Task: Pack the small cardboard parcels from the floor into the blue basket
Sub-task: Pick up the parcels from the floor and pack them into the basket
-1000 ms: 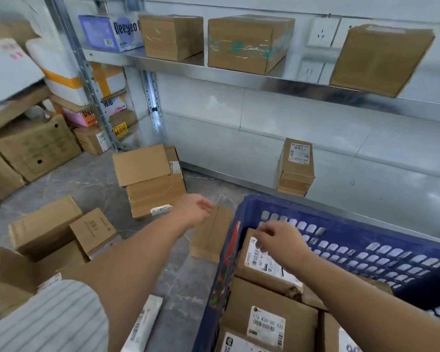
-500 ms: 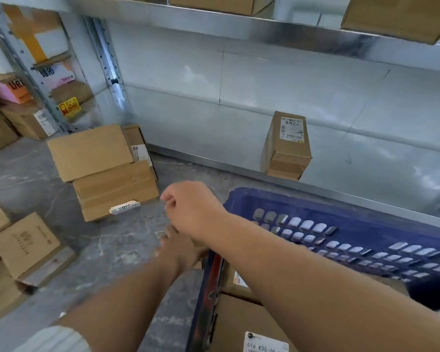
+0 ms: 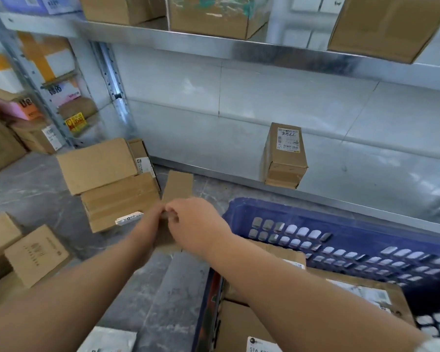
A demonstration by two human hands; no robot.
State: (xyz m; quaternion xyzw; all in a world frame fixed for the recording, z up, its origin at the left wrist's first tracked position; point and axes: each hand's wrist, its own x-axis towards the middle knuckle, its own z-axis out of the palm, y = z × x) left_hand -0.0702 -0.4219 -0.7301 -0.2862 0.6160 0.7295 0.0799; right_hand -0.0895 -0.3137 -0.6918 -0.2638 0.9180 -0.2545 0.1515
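Cardboard parcel (image 3: 177, 185) is gripped at its near end by the left hand (image 3: 149, 226) and right hand (image 3: 197, 224), above the floor just beside the left rim of the blue basket (image 3: 264, 209). Carried too low, it could be knocked loose against that rim.

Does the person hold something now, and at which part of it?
Yes: a thin cardboard parcel. The left hand and the right hand grip its near end, one on each side.
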